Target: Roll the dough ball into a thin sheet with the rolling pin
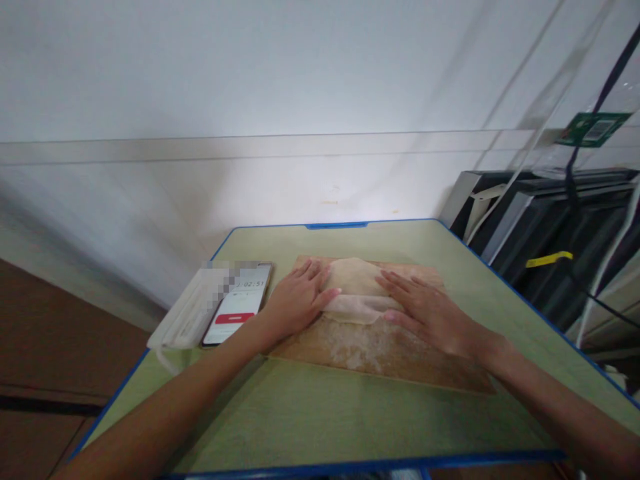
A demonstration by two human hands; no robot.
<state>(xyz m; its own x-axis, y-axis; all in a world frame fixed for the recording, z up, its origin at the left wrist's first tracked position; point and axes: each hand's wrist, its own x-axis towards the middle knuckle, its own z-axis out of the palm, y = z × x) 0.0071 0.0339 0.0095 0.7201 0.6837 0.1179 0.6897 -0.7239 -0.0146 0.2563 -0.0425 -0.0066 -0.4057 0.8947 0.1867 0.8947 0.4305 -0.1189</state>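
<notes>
A pale, thin sheet of dough (353, 277) lies on a floured wooden board (440, 370). Across its near part runs a thicker whitish fold or roll; whether anything is inside it I cannot tell. My left hand (303, 297) rests on the left side of the dough, fingers stretched forward and thumb toward the middle. On the right side, my right hand (430, 310) lies with its fingers stretched out and pointing inward, touching the dough's edge. Loose flour (355, 347) is scattered over the board in front of the dough.
A phone (240, 303) showing a running timer lies left of the board, beside a white packet (187, 310). The green table (300, 427) has a blue rim. A white wall (320, 180) stands behind; dark flat panels (545, 227) and hanging cables (573, 180) are at the right.
</notes>
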